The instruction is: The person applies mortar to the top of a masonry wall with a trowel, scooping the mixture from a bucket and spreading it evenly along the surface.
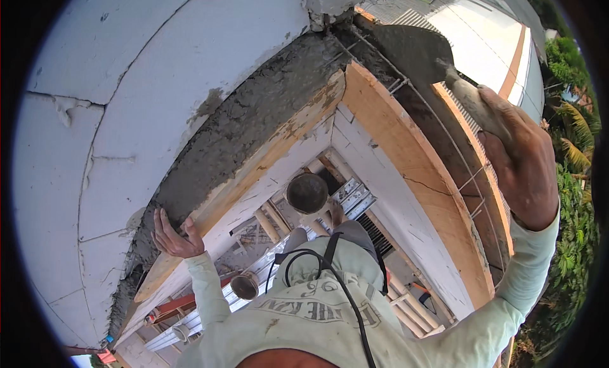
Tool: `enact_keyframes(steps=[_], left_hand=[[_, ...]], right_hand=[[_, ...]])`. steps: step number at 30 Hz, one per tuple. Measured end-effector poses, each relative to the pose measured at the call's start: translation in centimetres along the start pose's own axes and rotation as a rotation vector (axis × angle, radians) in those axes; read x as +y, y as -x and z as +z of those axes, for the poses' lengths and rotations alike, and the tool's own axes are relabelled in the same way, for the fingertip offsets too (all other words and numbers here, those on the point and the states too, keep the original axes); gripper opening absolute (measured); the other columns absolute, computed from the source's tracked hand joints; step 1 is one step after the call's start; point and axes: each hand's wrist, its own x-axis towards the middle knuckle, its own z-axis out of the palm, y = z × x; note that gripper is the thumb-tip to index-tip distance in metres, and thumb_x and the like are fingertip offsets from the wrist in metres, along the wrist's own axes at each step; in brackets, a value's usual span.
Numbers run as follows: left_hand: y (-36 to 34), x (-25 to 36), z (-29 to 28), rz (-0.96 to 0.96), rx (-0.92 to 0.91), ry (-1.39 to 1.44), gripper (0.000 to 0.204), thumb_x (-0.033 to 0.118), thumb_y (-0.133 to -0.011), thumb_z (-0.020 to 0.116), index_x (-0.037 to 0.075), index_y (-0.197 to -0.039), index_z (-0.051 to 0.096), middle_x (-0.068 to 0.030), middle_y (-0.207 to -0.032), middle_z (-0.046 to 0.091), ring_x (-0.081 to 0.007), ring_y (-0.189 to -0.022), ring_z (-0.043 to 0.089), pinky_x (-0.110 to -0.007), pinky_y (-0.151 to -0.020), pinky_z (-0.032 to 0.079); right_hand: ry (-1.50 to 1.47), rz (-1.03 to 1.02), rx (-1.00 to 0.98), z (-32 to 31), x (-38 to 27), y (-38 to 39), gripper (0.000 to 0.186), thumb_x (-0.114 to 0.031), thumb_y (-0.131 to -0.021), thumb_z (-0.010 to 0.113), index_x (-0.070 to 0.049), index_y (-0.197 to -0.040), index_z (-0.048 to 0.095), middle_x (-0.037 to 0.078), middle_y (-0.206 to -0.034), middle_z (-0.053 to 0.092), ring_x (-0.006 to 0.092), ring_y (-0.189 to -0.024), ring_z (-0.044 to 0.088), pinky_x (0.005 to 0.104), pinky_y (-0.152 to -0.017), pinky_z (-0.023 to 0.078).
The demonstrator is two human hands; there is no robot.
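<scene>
My right hand [523, 155] is wrapped round the handle of a trowel [415, 51]. Its broad, mortar-coated blade lies at the far corner of the wooden formwork, by the steel bars [438, 111]. Wet concrete [238, 111] fills the left channel, between the pale block wall [177, 70] and a formwork board [254, 171]. My left hand [177, 236] rests at the near part of that board, fingers spread at the concrete's edge, holding nothing. On the right, another board [406, 165] borders a channel where the bars show.
Far below, inside the corner, hangs or stands a bucket [307, 193] of grey mix; which I cannot tell. Another bucket [245, 285] is lower left. Metal planks [352, 198] and timber poles [406, 304] lie beneath me. Beyond the right channel are roofs [482, 32] and trees [571, 209].
</scene>
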Motion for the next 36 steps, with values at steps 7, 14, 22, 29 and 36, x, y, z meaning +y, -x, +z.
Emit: enact_keyframes(steps=[7,14,22,29,36], left_hand=[[-0.6,-0.5,0.8,0.054,0.093,0.038,0.064,0.058,-0.095,0.048,0.002,-0.124,0.06,-0.0144,-0.118,0.065,-0.0319,-0.103,0.06,-0.044,-0.093,0.04],[1.5,-2.2,0.8,0.14,0.099,0.08,0.063,0.059,-0.094,0.051,0.002,-0.122,0.059,-0.0139,-0.118,0.064,-0.0298,-0.106,0.059,-0.042,-0.092,0.039],[2.9,-3.8,1.0,0.305,0.225,0.414,0.073,0.059,-0.094,0.049,-0.001,-0.136,0.046,-0.0303,-0.131,0.051,-0.0395,-0.123,0.051,-0.05,-0.107,0.036],[22.2,3.5,8.0,0.098,-0.813,0.949,0.061,0.03,-0.087,0.069,0.002,-0.137,0.047,-0.0241,-0.14,0.047,-0.0382,-0.126,0.048,-0.046,-0.105,0.039],[42.5,5.0,27.1,-1.129,-1.284,1.059,0.076,0.022,-0.085,0.068,-0.002,-0.147,0.029,-0.0176,-0.14,0.045,-0.0265,-0.124,0.048,-0.04,-0.103,0.04]], right_hand=[[-0.512,0.406,0.255,3.2,-4.0,8.3,0.054,-0.022,-0.091,0.062,0.01,-0.132,0.05,0.02,-0.113,0.064,0.0164,-0.082,0.063,0.0258,-0.07,0.049],[-1.038,0.819,0.043,16.7,-9.1,19.1,0.067,-0.035,-0.079,0.073,0.01,-0.127,0.055,0.005,-0.076,0.058,0.0089,-0.058,0.047,0.0216,-0.049,0.034],[-1.173,1.059,-0.358,43.3,-10.1,25.5,0.049,-0.023,-0.086,0.067,0.004,-0.125,0.058,0.004,-0.07,0.059,0.0096,-0.052,0.048,0.0273,-0.047,0.036],[-0.498,0.742,-0.613,65.8,-10.2,28.0,0.044,-0.033,-0.085,0.065,-0.001,-0.115,0.062,0.02,-0.094,0.07,0.0349,-0.096,0.068,0.046,-0.085,0.051],[-0.306,0.72,-0.809,78.5,-11.6,26.0,0.026,-0.029,-0.086,0.063,-0.01,-0.103,0.064,0.015,-0.102,0.069,0.0357,-0.094,0.069,0.0504,-0.082,0.054]])
